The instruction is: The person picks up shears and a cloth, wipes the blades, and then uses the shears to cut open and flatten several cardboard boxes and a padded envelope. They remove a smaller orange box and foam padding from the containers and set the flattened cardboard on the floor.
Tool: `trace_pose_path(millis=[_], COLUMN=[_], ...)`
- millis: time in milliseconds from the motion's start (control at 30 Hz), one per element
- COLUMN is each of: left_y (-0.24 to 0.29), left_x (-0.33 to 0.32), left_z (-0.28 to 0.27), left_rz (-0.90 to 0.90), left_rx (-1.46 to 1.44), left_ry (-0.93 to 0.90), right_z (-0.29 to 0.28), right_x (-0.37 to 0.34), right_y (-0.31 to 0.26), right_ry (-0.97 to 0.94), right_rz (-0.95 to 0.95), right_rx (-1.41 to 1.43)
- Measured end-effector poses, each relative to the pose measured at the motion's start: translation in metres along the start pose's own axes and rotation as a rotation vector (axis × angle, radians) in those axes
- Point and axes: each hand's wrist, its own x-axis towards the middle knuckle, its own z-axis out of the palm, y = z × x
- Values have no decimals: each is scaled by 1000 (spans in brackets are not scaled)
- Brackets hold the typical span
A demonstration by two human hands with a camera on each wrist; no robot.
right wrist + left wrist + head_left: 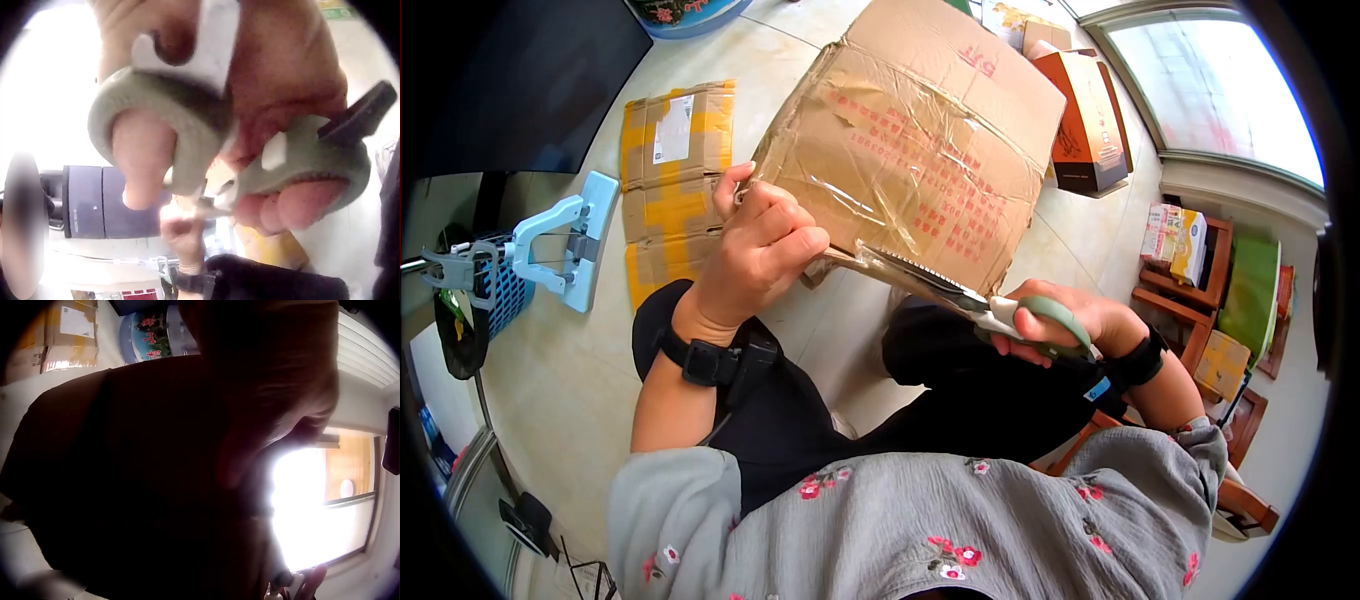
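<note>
A creased cardboard box with clear tape and red print is held tilted above the lap. The left hand grips its near left edge, fingers curled over the cardboard; in the left wrist view that hand is dark against the shadowed box. The right hand holds green-and-white scissors, whose serrated blades lie along the box's near edge, close to the left hand. In the right wrist view the thumb and several fingers of the right hand pass through the green handle loops.
Flattened cardboard with yellow tape lies on the floor at the left, beside a light blue clamp-like tool and a blue basket. An orange box stands behind at the right. Wooden shelves hold packages at far right.
</note>
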Motion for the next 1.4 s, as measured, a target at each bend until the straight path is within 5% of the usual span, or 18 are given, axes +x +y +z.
trace_pose_path(millis=[67, 300, 333, 433, 600, 767, 833, 933, 1033, 1133, 1267, 1400], left_y=[1, 2, 3, 9, 6, 8, 8, 8, 10, 4, -1, -3], left_x=[-1, -4, -4, -2, 0, 7, 16, 14, 11, 16, 15, 13], left_z=[1, 4, 4, 8, 6, 10, 10, 9, 10, 2, -5, -3], left_rz=[2, 31, 34, 51, -18, -92, -120, -181, -276, -284, -390, -342], left_rx=[-3, 11, -2, -39, -6, 19, -58, 51, 134, 32, 137, 184], left_ry=[-14, -44, -42, -41, 7, -11, -34, -87, -20, 28, 148, 226], right_z=[0, 15, 11, 7, 2, -1, -13, 2, 13, 17, 9, 36], right_x=[0, 0, -2, 3, 4, 3, 25, 41, 48, 63, 49, 28], right_y=[10, -10, -12, -9, -9, -18, -10, -31, -25, -26, -43, -46], right_ry=[-106, 193, 154, -19, 17, 754, 871, 627, 604, 942, 565, 413], right_rz=[3, -3, 119, 78, 6, -74, -200, -94, -201, -439, -172, -178], right_rx=[195, -402, -303, 63, 23, -120, -294, -91, 21, -105, 19, -36])
